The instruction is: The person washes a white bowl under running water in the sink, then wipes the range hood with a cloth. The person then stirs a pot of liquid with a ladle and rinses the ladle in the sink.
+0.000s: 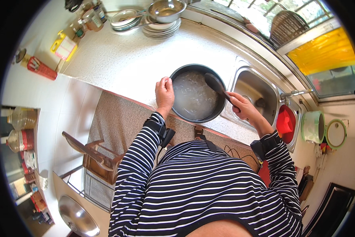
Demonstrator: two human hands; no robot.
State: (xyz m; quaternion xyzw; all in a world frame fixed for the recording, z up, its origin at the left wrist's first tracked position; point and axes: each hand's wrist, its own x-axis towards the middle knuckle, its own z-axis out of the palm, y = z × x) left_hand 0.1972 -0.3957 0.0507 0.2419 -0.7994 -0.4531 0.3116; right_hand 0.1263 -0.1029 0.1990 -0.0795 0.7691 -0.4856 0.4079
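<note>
A dark round pot [194, 115] stands at the front of the white counter, in the middle of the view. Cloudy greyish liquid [192, 91] with pale, thin strands in it fills its lower part. My left hand [165, 92] holds the pot's left side at the rim; whether a handle sits under the fingers is hidden. In my right hand [243, 107] is the handle of a black spoon or ladle [215, 83]. Its broad head leans over the inner right side of the pot, near the liquid.
Right of the pot is a steel sink [254, 89] with a faucet [297, 93] and a red basin [285, 124]. Stacked plates [162, 31] and a metal bowl [167, 11] stand at the back. A yellow bottle [64, 47] is far left. A wooden chair [97, 160] stands behind left.
</note>
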